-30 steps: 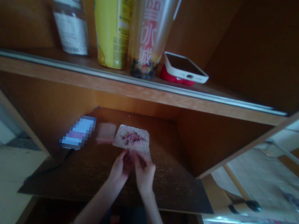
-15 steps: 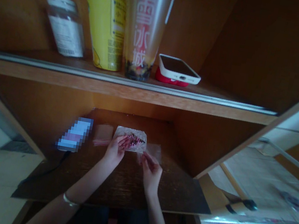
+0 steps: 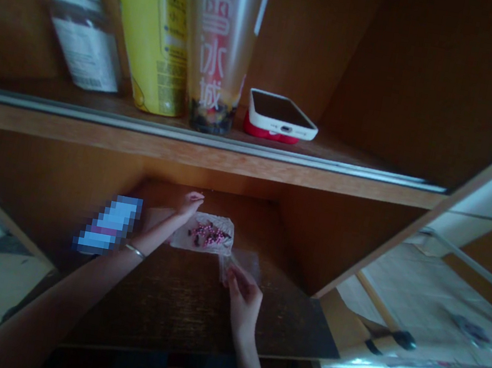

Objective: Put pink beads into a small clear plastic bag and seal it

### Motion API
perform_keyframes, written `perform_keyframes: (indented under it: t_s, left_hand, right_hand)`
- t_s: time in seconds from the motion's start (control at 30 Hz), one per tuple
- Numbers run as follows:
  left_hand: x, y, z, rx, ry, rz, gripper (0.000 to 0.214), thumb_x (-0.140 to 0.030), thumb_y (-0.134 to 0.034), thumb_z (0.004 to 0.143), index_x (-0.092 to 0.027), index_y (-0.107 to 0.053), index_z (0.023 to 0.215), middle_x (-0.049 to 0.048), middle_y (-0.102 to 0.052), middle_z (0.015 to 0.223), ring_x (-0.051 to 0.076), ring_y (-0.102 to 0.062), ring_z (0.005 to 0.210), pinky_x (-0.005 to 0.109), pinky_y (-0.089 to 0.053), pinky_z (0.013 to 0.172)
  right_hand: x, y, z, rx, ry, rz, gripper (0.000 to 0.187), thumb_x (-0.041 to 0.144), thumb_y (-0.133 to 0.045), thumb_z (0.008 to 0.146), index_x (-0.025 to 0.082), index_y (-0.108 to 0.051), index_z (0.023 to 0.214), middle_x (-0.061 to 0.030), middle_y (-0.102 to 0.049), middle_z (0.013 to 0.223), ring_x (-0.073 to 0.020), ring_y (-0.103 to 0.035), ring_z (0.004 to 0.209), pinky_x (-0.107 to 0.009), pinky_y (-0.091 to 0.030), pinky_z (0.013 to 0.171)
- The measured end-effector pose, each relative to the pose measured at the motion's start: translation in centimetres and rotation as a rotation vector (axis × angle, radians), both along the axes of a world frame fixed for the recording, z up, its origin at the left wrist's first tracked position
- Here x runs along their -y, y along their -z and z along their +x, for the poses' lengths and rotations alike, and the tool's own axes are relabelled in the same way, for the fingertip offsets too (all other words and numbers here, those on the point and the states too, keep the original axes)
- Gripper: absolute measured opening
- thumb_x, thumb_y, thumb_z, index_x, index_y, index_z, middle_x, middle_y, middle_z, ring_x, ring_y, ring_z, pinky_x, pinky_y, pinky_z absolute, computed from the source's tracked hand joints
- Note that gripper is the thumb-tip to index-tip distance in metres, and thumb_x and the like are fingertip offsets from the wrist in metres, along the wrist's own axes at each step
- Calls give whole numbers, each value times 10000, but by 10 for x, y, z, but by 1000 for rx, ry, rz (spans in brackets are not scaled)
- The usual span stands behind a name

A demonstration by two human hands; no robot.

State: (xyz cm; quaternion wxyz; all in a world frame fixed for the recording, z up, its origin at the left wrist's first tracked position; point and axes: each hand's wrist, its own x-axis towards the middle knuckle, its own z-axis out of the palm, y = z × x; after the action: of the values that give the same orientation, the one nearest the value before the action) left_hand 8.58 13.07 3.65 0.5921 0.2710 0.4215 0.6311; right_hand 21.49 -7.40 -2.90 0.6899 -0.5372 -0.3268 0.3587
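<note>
On the dark desk board lies a clear, crinkled plastic bag or tray (image 3: 180,237) with small pink beads (image 3: 212,236) and dark bits on it. My left hand (image 3: 192,203) is just past its far left corner, fingers pinched together; anything in them is too small to make out. Near the bag's front right corner, my right hand (image 3: 246,292) pinches a small clear plastic bag (image 3: 224,266). Another flat clear bag (image 3: 251,265) lies behind the right fingers. My left forearm partly covers a stack of pale sheets or bags (image 3: 156,219).
A phone with a blurred screen (image 3: 109,224) leans at the left. On the shelf above stand a white-capped jar (image 3: 84,44), a yellow bottle (image 3: 155,35), a clear drink cup (image 3: 217,46) and a white-cased phone (image 3: 282,114) on something red. Wooden side walls enclose the space.
My left hand has left the pink beads and moved up and left, beyond the bag. My right hand has shifted slightly down, still pinching the small clear bag. The camera view has shifted a little.
</note>
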Motion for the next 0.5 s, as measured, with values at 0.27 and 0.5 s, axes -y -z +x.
perform_keyframes:
  t_s: [0.27, 0.5]
  left_hand:
    - [-17, -19, 7, -41, -6, 28, 157, -157, -505, 914, -100, -572, 785, 18, -657, 750, 107, -597, 847, 192, -446, 782]
    - [-12, -13, 11, 2, -6, 30, 144, -173, -502, 912, -121, -576, 799, 10, -658, 744, 103, -592, 857, 193, -439, 797]
  right_hand:
    - [2, 0, -3, 0, -5, -12, 200, 330, -739, 669, 201, -737, 822, -68, -744, 856, -228, -685, 797, -352, -551, 755]
    - [4, -6, -4, -31, -11, -27, 178, 310, -754, 652, 208, -742, 798, -66, -746, 838, -232, -696, 788, -340, -564, 722]
